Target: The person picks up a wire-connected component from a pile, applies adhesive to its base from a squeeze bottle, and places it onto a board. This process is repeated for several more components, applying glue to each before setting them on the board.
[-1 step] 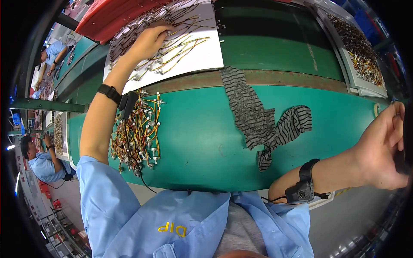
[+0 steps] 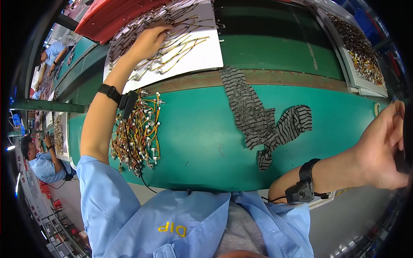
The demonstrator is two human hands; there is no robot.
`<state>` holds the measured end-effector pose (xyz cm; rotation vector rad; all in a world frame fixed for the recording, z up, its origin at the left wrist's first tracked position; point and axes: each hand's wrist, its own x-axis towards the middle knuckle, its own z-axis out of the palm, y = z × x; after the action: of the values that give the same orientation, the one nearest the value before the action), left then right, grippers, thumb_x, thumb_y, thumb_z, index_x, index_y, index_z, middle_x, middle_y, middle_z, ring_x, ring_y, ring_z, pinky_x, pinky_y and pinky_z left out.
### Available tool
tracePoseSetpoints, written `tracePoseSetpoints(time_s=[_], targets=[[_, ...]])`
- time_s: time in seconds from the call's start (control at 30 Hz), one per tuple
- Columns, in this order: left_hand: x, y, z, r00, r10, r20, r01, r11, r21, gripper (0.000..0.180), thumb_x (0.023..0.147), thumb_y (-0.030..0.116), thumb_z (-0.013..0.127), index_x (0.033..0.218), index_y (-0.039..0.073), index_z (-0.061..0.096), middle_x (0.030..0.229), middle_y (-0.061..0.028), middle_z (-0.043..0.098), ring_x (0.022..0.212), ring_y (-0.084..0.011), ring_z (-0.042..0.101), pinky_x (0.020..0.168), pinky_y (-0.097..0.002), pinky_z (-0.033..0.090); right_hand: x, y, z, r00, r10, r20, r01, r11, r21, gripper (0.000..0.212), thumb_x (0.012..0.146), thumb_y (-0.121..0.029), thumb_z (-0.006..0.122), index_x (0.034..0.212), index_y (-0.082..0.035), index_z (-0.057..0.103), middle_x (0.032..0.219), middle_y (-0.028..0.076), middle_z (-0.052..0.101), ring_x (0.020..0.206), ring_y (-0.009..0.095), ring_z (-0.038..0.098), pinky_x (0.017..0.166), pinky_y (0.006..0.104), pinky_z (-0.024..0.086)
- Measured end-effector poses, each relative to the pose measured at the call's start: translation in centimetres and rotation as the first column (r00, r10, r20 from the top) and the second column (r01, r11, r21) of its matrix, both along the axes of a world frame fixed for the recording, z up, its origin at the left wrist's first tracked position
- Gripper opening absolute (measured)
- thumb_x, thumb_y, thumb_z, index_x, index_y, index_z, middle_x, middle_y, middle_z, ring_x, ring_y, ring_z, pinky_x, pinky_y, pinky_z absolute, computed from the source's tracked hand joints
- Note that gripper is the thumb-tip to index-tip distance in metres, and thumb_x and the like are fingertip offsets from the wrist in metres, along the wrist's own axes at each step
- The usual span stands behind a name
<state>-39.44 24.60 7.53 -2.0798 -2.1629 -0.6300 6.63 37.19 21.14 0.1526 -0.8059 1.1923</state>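
My left hand (image 2: pixel 149 41) reaches over a white sheet (image 2: pixel 211 53) at the far left. Its fingers are bent and close together among the wired metal parts (image 2: pixel 161 64) lying there in rows; what they pinch, if anything, is hidden. At the right rim, my right hand (image 2: pixel 380 148) has its fingers curled round a dark thing (image 2: pixel 402 159), which is cut off by the picture's edge and cannot be made out. Below my left wrist, a heap of wired metal parts (image 2: pixel 137 133) with red, yellow and black leads lies on the green table (image 2: pixel 193 133).
A striped grey-black cloth (image 2: pixel 249 112) lies mid-table. Behind runs a dark green belt (image 2: pixel 275 38) past a metal rail (image 2: pixel 297 78). A red bin (image 2: pixel 107 19) stands far left. At far right is a tray (image 2: pixel 357 47) of parts. Co-workers (image 2: pixel 43 161) work at left.
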Motion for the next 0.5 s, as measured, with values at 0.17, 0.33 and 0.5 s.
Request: tracePoseSetpoints(time_s=[0.17,0.33,0.5], targets=[[-0.4,0.0,-1.2,0.988,0.150,0.027,-0.149,0.989,-0.015,0.024,0.088,0.008,0.052,0.109,0.002,0.062,0.109,-0.0176,0.062,0.098,-0.0333,0.060,0.086,-0.0384,0.047,0.2,0.2,-0.1,0.994,0.107,0.017,-0.107,0.993,0.040,0.044,0.097,-0.049,0.040,0.095,-0.007,0.054,0.063,-0.001,0.026,0.049,0.012,0.026,0.078,0.0312,0.040],[0.0,-0.1,-1.4,0.972,0.232,0.025,-0.232,0.973,-0.014,0.023,0.087,0.012,0.054,0.107,0.003,0.063,0.106,-0.0167,0.064,0.097,-0.0340,0.061,0.085,-0.0385,0.047,-0.1,-0.3,0.1,0.998,0.067,0.017,-0.067,0.997,0.034,0.044,0.096,-0.049,0.040,0.096,-0.007,0.054,0.062,-0.001,0.026,0.048,0.011,0.026,0.078,0.0308,0.040],[1.0,-2.1,-0.6,0.948,0.305,-0.093,-0.304,0.952,0.026,0.021,0.087,0.012,0.055,0.105,0.003,0.064,0.101,-0.0158,0.065,0.094,-0.0349,0.061,0.082,-0.0388,0.048,-0.6,-0.5,0.1,0.998,0.051,0.026,-0.052,0.998,0.033,0.045,0.095,-0.051,0.042,0.098,-0.007,0.055,0.063,-0.001,0.028,0.048,0.010,0.027,0.077,0.0309,0.041]])
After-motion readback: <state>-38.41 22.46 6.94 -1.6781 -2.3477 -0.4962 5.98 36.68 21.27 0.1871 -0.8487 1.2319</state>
